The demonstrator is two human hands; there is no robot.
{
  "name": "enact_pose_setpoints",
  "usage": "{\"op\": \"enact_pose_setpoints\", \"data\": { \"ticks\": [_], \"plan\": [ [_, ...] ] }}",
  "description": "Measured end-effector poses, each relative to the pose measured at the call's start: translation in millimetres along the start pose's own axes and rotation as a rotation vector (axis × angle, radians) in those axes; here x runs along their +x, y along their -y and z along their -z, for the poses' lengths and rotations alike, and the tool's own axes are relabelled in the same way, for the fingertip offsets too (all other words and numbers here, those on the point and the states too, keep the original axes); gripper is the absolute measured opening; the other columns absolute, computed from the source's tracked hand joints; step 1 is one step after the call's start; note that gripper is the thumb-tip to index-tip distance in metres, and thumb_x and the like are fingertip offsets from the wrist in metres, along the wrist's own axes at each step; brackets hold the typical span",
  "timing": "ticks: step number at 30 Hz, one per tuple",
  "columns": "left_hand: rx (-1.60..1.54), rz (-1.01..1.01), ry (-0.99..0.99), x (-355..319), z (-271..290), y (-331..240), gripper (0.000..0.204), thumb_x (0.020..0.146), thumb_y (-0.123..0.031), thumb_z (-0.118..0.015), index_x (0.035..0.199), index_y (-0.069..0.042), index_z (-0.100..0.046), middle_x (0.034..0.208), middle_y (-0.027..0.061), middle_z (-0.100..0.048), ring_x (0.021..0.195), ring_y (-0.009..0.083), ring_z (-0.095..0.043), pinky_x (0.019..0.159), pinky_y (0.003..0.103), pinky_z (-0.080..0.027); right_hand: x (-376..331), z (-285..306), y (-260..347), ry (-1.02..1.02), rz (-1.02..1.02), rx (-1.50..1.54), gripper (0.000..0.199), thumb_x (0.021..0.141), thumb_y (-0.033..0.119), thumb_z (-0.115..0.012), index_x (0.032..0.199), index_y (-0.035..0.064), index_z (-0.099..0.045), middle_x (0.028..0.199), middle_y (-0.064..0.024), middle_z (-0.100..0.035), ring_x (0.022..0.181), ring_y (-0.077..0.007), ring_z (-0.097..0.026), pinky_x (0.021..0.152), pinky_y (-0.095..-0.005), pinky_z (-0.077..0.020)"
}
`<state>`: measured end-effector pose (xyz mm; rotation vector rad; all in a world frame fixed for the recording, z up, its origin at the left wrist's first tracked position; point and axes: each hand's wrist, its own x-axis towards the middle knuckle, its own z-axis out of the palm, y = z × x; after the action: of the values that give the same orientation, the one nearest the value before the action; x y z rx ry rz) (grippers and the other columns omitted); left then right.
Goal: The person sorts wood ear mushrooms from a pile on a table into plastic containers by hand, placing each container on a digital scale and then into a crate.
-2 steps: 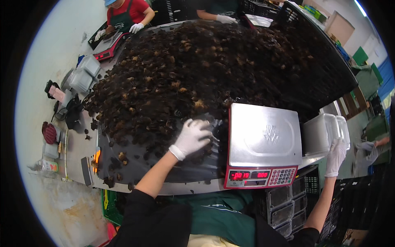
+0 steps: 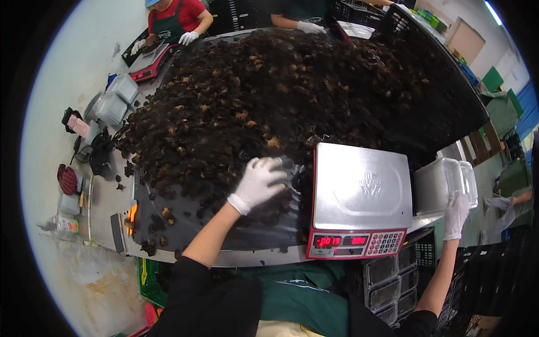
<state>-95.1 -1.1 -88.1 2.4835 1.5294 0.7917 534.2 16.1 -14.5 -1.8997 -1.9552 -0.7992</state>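
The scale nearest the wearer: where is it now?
In the head view, the scale sits right of centre, between the left hand and the stacked plastic tubs by the right hand.

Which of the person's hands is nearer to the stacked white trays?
Right: the right hand is at the stacked white trays, by their near right end. The left hand is over the near part of the dark pile, left of the scale.
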Motion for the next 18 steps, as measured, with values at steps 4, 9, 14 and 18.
{"op": "enact_pose_setpoints", "data": {
  "ticks": [4, 9, 14, 18],
  "plan": [
    [0.044, 0.183, -0.103, 31.3, 10.2, 77.9, 0.043, 0.083, -0.038, -0.071, 0.122, -0.022, -0.067, 0.142, 0.0124, -0.052, 0.133, 0.0360, -0.044, 0.110, 0.052, -0.031, 0.7, -20.5, 9.2, 0.205, -0.072, 0.244, 0.038, 0.103, 0.028, -0.048, 0.086, -0.0042, -0.056, 0.078, -0.0240, -0.054, 0.078, -0.0409, -0.054, 0.072, -0.0486, -0.0408],
    [0.287, 0.425, 0.091, 68.5, 0.2, 105.6, 0.064, 0.079, -0.058, -0.069, 0.137, -0.033, -0.057, 0.155, 0.0161, -0.035, 0.143, 0.0421, -0.028, 0.113, 0.059, -0.025, 13.6, -5.0, 16.8, 0.269, -0.116, 0.592, 0.041, 0.102, 0.031, -0.049, 0.092, -0.0078, -0.059, 0.081, -0.0211, -0.060, 0.077, -0.0334, -0.054, 0.073, -0.0428, -0.0420],
    [0.148, 0.290, 0.225, 41.6, -20.7, 16.9, 0.058, 0.080, -0.057, -0.068, 0.129, -0.026, -0.064, 0.135, 0.0193, -0.050, 0.126, 0.0373, -0.045, 0.101, 0.050, -0.038, 17.6, 3.0, 0.1, 0.448, -0.241, 0.650, 0.039, 0.100, 0.028, -0.052, 0.095, -0.0090, -0.063, 0.083, -0.0186, -0.063, 0.079, -0.0262, -0.056, 0.076, -0.0375, -0.0449],
    [0.115, 0.175, 0.217, -10.7, -14.6, -18.5, 0.059, 0.083, -0.051, -0.069, 0.137, -0.030, -0.057, 0.154, 0.0208, -0.034, 0.140, 0.0417, -0.033, 0.115, 0.059, -0.021, 17.8, 2.0, -0.9, 0.477, -0.323, 0.732, 0.041, 0.099, 0.030, -0.055, 0.102, -0.0095, -0.065, 0.081, -0.0107, -0.062, 0.081, -0.0194, -0.055, 0.076, -0.0331, -0.0452]
  ]
}}
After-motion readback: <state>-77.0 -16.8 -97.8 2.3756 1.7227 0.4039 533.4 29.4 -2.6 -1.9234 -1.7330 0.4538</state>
